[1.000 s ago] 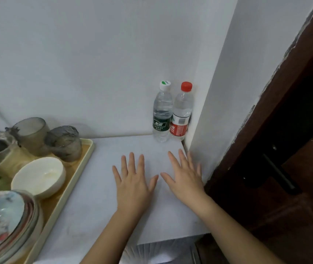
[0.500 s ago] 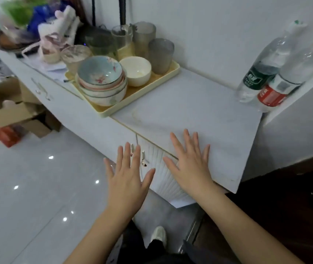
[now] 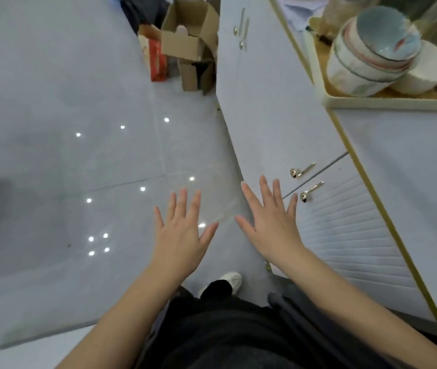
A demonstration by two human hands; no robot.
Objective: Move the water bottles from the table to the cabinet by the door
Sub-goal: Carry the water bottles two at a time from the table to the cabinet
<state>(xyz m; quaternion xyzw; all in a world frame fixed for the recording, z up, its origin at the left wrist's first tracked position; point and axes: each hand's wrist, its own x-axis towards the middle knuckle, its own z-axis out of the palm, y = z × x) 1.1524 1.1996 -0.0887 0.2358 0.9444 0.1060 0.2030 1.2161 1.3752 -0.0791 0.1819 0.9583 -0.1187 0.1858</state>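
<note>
Since neither hand carries anything, no bottle is on its way at this moment. Nearest, at six o'clock in the view, are the person's dark clothes and one white shoe (image 3: 228,279) on the pale tiled floor (image 3: 52,155). Beyond them the left hand (image 3: 182,235) and the right hand (image 3: 270,222) are held out side by side, palms down. Their fingers are straight and spread, gripping nothing and touching nothing. The left is over the floor, the right before the lower front of the white cabinet (image 3: 350,235).

At two o'clock from the right hand sit two gold door handles (image 3: 302,170), near its fingertips but apart from them. Farther off, at three o'clock, no bottle shows on the part of the cabinet top (image 3: 411,169) in view. At one o'clock a cream tray (image 3: 387,102) bears stacked bowls (image 3: 371,49). Farthest, at twelve o'clock, cardboard boxes (image 3: 190,41) stand on the floor.

The water bottles are nowhere in view, nor is the table, so how many are already delivered cannot be told. Any bottle left, I judge, must first be fetched.
</note>
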